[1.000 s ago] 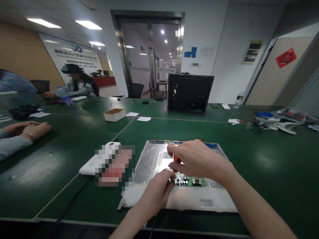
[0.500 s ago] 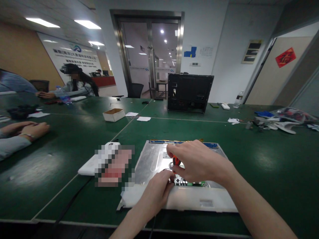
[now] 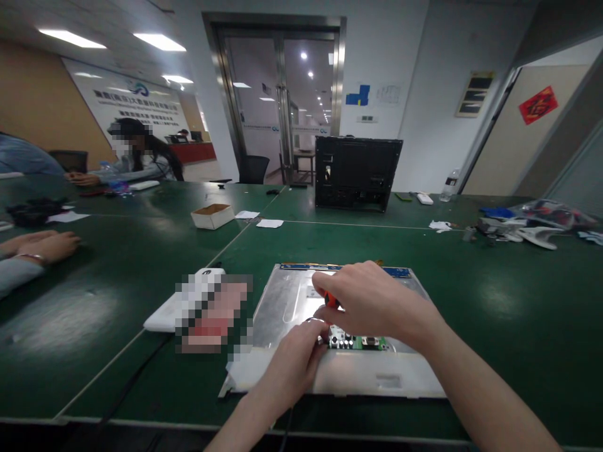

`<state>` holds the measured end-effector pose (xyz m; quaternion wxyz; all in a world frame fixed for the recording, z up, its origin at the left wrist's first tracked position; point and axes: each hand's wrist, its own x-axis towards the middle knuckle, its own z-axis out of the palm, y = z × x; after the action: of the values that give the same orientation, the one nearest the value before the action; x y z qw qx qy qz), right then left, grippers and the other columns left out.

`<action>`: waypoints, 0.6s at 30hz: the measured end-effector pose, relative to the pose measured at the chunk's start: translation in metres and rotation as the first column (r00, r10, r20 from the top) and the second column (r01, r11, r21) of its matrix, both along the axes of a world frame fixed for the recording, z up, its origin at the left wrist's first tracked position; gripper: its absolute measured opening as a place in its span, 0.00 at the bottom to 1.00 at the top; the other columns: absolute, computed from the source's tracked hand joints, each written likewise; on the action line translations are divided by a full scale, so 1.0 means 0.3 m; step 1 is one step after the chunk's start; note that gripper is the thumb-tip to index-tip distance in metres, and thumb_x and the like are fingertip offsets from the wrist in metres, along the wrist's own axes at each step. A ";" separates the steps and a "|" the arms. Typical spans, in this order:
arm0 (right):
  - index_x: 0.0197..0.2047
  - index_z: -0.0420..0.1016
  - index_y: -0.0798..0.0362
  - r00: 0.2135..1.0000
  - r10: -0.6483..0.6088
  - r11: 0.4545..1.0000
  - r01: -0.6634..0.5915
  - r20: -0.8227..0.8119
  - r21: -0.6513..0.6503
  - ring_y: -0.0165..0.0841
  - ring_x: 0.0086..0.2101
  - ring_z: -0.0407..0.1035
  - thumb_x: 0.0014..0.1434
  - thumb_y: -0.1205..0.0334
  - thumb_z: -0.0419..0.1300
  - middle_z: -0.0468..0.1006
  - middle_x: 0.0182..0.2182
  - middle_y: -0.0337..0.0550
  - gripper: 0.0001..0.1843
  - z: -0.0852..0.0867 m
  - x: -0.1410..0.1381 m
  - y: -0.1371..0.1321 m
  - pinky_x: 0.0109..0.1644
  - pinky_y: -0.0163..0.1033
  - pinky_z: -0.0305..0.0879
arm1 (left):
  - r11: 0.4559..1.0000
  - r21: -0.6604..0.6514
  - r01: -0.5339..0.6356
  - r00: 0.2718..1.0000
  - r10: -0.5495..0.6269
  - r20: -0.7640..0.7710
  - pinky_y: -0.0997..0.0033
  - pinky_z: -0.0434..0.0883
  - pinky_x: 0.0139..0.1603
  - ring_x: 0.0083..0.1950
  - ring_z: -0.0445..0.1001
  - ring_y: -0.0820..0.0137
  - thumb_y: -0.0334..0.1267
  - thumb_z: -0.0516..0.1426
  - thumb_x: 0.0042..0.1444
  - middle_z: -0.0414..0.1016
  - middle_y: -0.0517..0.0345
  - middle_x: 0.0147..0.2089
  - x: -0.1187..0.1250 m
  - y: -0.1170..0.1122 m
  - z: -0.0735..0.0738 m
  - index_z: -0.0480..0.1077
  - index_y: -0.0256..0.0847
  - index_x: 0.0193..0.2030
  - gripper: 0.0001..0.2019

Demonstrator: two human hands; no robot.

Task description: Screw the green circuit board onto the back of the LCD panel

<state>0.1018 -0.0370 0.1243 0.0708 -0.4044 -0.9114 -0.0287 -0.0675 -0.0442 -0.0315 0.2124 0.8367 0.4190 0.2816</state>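
Observation:
A flat metal display panel [image 3: 273, 312] lies on the table in front of me, with a white strip [image 3: 353, 373] along its near edge and a blue circuit strip [image 3: 398, 272] along its far edge. My right hand [image 3: 372, 298] is closed round the orange and black handle of a screwdriver [image 3: 331, 301], above the panel's middle. Its tip is hidden. Just below it, my left hand [image 3: 299, 345] has its fingers pinched together by the green circuit board [image 3: 370, 343]; what they hold is hidden.
Left of the panel lies a white device [image 3: 164, 317] beside a blurred pinkish patch. Farther off are an open box [image 3: 213, 218], papers [image 3: 270, 223] and a black monitor casing [image 3: 358, 172]. Another person's hands [image 3: 49, 246] rest at the left; loose parts [image 3: 537, 235] lie right.
The view has shifted slightly. My right hand has turned a little round the screwdriver handle, and more of the green circuit board shows. The other person's hands sit farther left in view.

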 end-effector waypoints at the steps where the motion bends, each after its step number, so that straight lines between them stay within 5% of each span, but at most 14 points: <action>1: 0.39 0.68 0.51 1.000 -0.007 1.000 0.007 0.002 -0.006 0.32 0.28 0.69 0.58 0.54 0.56 0.78 0.30 0.39 0.10 0.000 -0.003 0.002 0.24 0.36 0.43 | 1.000 -0.001 0.001 1.000 -0.001 -0.006 0.66 0.63 0.40 0.41 0.69 0.63 0.27 0.49 0.55 0.72 0.54 0.39 0.001 0.000 0.002 0.65 0.41 0.39 0.09; 18: 0.39 0.67 0.52 0.999 0.009 0.999 -0.010 0.034 0.037 0.32 0.28 0.70 0.59 0.56 0.56 0.78 0.31 0.41 0.08 0.001 -0.009 -0.005 0.24 0.36 0.43 | 0.999 -0.047 -0.015 1.000 0.015 -0.003 0.66 0.64 0.39 0.39 0.70 0.63 0.28 0.50 0.54 0.73 0.54 0.38 0.005 0.002 0.013 0.66 0.40 0.37 0.07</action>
<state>0.0991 -0.0385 0.1246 0.0630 -0.3981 -0.9137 -0.0518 -0.0659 -0.0436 -0.0277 0.2293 0.8286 0.4321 0.2724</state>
